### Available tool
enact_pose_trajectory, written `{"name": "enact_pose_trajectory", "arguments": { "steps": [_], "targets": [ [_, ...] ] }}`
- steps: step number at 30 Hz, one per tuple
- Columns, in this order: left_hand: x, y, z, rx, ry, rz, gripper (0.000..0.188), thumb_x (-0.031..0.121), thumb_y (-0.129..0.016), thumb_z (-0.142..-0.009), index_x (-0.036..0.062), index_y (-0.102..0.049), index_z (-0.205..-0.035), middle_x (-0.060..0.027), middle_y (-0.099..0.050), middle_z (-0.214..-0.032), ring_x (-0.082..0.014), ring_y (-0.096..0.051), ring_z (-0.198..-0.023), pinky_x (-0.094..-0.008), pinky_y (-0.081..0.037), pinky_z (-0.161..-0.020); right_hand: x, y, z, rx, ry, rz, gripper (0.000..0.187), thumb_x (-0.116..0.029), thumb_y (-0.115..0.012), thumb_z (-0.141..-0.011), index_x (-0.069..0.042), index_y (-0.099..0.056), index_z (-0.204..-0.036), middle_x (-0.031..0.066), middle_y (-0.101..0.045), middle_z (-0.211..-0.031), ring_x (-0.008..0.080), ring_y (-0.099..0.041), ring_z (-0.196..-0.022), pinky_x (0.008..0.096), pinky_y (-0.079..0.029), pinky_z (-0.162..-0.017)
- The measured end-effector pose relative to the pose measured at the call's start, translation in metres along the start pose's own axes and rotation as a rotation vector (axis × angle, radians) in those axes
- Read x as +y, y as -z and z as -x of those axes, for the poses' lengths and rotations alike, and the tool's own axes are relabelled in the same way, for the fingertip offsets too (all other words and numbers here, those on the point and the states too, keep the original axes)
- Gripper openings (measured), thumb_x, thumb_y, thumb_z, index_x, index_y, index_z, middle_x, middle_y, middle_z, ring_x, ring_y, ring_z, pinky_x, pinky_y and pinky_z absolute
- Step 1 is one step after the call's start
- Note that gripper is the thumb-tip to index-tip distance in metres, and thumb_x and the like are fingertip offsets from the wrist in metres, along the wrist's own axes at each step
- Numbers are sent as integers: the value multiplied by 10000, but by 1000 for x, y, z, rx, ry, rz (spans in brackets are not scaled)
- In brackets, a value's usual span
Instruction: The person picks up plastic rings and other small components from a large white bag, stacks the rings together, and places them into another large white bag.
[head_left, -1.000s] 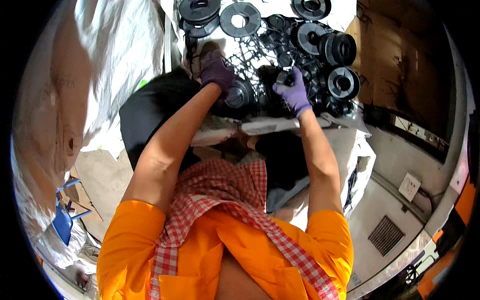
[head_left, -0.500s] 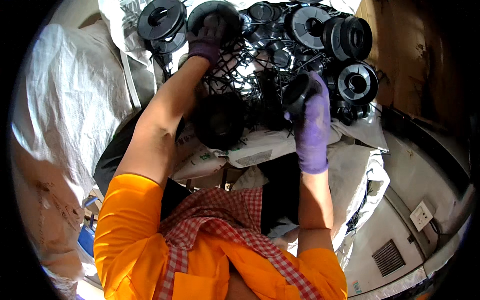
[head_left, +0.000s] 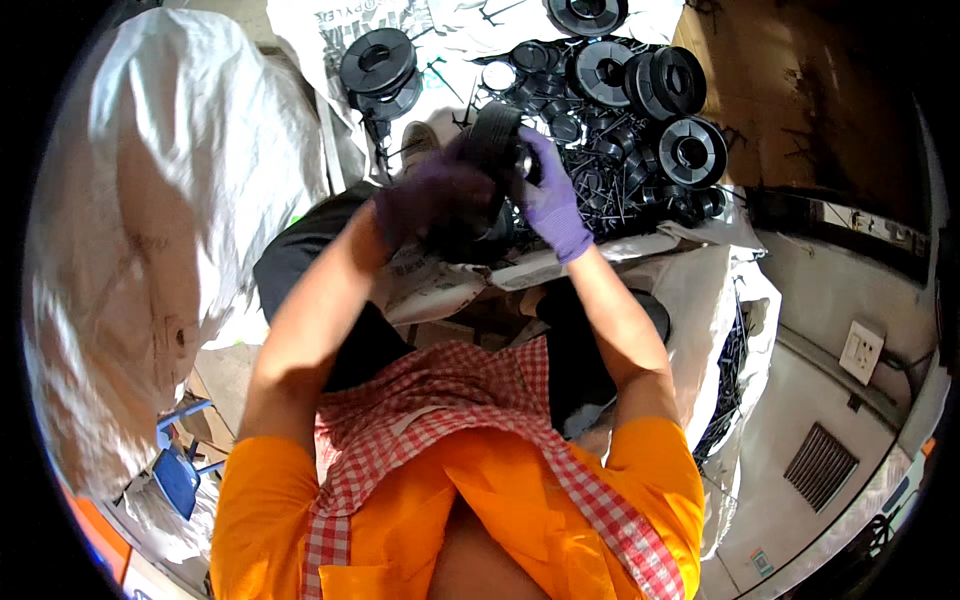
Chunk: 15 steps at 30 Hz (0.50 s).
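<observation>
Between my two hands, above the near edge of the pile, a black plastic spool (head_left: 493, 138) is held on edge. My left hand (head_left: 432, 195), in a purple glove and blurred by motion, is closed at its left side. Gripping the right side is my right hand (head_left: 553, 205), also gloved in purple, thumb and fingers bent around the rim. The inner side of the spool and the left fingertips are partly hidden. Below the hands lies another dark round part (head_left: 490, 240), mostly in shadow.
Loose black plastic pieces (head_left: 610, 190) lie heaped on a white woven sheet (head_left: 455, 75). Black spools (head_left: 693, 152) line the heap's right side; two more spools (head_left: 378, 62) are stacked far left. A large white sack (head_left: 190, 200) stands left, cardboard (head_left: 800, 100) right.
My left hand has come back from the far spool toward my right hand, and that spool has left its place. My right hand has moved left; both hands now meet at a spool.
</observation>
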<state>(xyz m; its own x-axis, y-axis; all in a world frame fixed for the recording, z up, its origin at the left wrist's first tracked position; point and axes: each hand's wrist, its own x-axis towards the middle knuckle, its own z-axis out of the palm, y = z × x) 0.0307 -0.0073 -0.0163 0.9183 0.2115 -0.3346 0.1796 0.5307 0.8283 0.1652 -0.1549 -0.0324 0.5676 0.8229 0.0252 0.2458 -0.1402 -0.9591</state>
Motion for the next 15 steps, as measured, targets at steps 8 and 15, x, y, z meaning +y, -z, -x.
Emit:
{"name": "enact_pose_trajectory", "arguments": {
  "steps": [8,15],
  "targets": [
    [12,-49,117,67,-87,-171,680,131,-679,-758,17,-393,-1364,-131,-615,-1155,-236,-622,-1014,-361,-490,-907,-62,-22,74,-292,78,101,577,-2,-642,-755,4,-425,-1289,214,-489,-1259,295,-517,-1168,339,-412,-990],
    [1,-49,142,-118,121,296,457,107,-644,-774,22,-529,-1208,-53,-619,-1044,-155,-611,-902,-312,-502,-822,-85,-2,90,-540,785,443,572,-201,-758,-660,-101,-543,-1181,179,-491,-1247,364,-542,-1080,440,-449,-942]
  ]
}}
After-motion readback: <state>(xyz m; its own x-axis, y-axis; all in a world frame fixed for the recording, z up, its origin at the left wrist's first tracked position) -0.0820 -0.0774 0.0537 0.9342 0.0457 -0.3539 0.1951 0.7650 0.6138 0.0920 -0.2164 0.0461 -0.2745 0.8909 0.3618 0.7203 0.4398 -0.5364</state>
